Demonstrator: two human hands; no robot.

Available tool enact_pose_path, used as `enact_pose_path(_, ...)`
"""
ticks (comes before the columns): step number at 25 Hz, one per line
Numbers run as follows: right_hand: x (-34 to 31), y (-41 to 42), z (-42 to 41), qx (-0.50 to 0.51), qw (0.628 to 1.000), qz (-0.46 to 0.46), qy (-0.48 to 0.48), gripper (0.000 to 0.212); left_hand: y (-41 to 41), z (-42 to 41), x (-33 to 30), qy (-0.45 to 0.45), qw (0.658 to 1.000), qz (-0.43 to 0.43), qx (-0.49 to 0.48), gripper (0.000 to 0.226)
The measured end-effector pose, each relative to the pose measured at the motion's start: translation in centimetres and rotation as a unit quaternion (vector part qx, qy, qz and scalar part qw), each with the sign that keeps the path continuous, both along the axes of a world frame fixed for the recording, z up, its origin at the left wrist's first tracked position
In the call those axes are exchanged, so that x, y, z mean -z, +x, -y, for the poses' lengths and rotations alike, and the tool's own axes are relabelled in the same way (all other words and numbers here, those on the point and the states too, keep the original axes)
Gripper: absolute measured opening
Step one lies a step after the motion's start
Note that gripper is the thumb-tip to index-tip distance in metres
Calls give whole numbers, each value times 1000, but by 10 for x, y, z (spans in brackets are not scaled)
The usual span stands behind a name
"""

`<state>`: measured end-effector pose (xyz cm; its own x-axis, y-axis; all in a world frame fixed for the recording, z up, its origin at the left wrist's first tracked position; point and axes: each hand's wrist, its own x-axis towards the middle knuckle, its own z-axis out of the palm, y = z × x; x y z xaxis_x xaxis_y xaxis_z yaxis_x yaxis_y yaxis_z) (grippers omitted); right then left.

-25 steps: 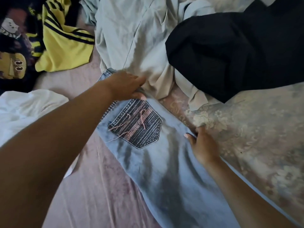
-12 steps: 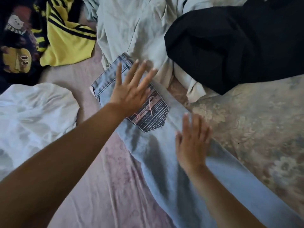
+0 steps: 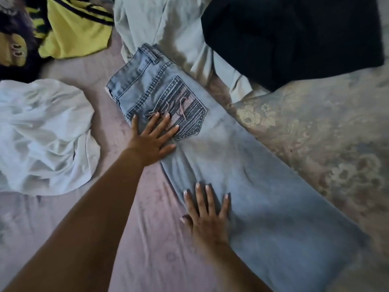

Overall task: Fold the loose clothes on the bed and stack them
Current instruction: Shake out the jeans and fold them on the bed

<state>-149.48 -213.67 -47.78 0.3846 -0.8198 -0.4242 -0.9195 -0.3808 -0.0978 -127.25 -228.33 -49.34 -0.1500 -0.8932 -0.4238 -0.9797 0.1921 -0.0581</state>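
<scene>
Your right hand [image 3: 207, 216] lies nearest, flat on the leg of the light-blue jeans [image 3: 231, 165], fingers straight and slightly spread, palm half on the pink bed sheet [image 3: 147, 239]. Further up, your left hand [image 3: 152, 140] presses flat too, fingers fanned wide, tips reaching the embroidered back pocket [image 3: 185, 114] while the heel of the hand sits at the jeans' left edge. The jeans run diagonally across the bed, waistband at the far end, legs folded together towards the lower right. Left of them, a crumpled white garment [image 3: 42, 135]. Right, the floral bedspread [image 3: 315, 133]. Beyond the waistband, a pale grey-green garment [image 3: 160, 28], a black one [image 3: 294, 36] overlapping it, and a yellow striped shirt [image 3: 73, 32] far left.
</scene>
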Motion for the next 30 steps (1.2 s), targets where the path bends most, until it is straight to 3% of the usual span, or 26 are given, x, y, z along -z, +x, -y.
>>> enact_pose_path(4,-16,-35,-11,141,990,-22,9,61,-49,-11,-20,-41,999,-34,-8,66)
enact_pose_path(8,-5,-114,-40,270,959,-71,40,70,-111,-65,-14,-119,969,-171,130,60)
enact_pose_path(10,-3,-156,-54,284,955,-69,58,70,-149,-102,-11,-152,944,-220,191,59)
enact_pose_path(14,-9,-238,-55,144,986,-83,31,65,-237,-190,-11,-93,917,-273,277,71)
enact_pose_path(17,-12,-297,-35,-35,996,-85,17,67,-295,-230,-6,-37,935,-242,255,82)
enact_pose_path(20,-8,-353,-14,-252,966,-66,-9,74,-341,-256,0,2,958,-177,224,90)
enact_pose_path(24,-6,-394,17,-442,895,-47,-40,88,-384,-278,9,-55,968,-163,182,58)
enact_pose_path(27,-8,-396,38,-444,892,-42,-64,92,-396,-280,7,-144,959,-195,145,41)
enact_pose_path(30,-15,-390,59,-461,882,-22,-98,82,-385,-275,-5,-204,934,-250,153,23)
